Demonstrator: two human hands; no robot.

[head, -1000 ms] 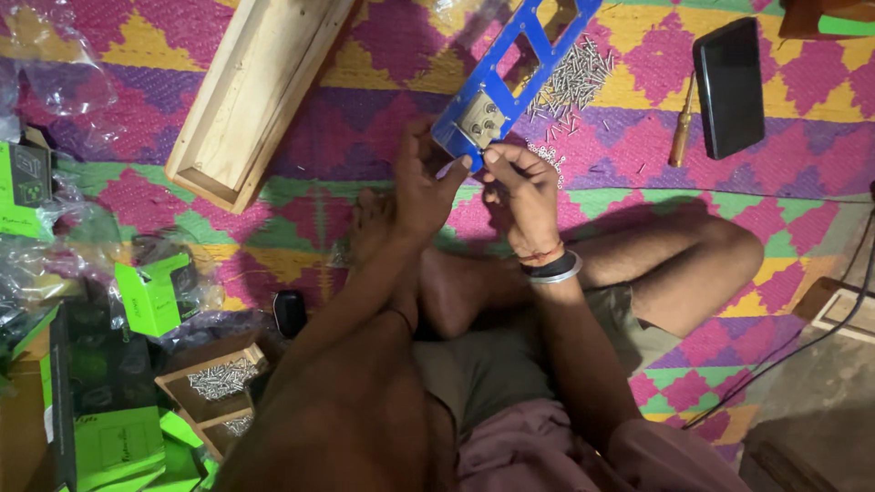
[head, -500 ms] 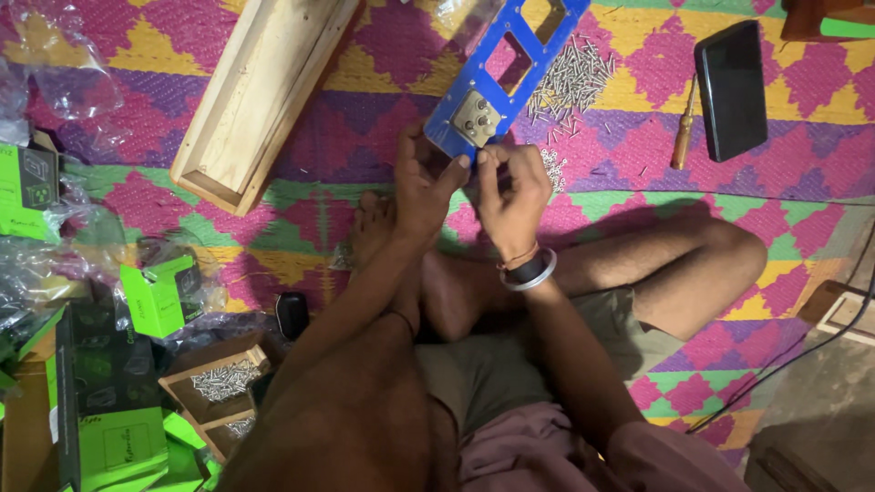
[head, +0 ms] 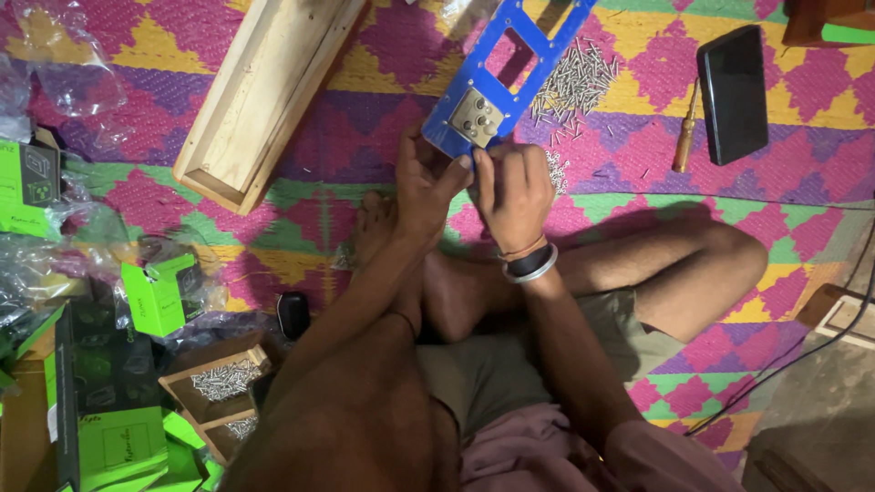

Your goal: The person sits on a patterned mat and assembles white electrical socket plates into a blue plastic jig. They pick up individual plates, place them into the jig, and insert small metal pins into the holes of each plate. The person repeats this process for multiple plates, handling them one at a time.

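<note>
Both hands are up at the near end of a long blue plate with rectangular cutouts, which lies at a slant on the colourful woven mat. The left hand pinches the plate's lower edge, thumb pressed on top, and the right hand has its fingertips closed on the edge just beside the small brass-coloured fitting on that end (can't tell if it's holding a screw). A pile of loose screws sits just right of the plate, with a wooden-handled screwdriver and a dark phone further right. A long wooden box lies off to the left.
</note>
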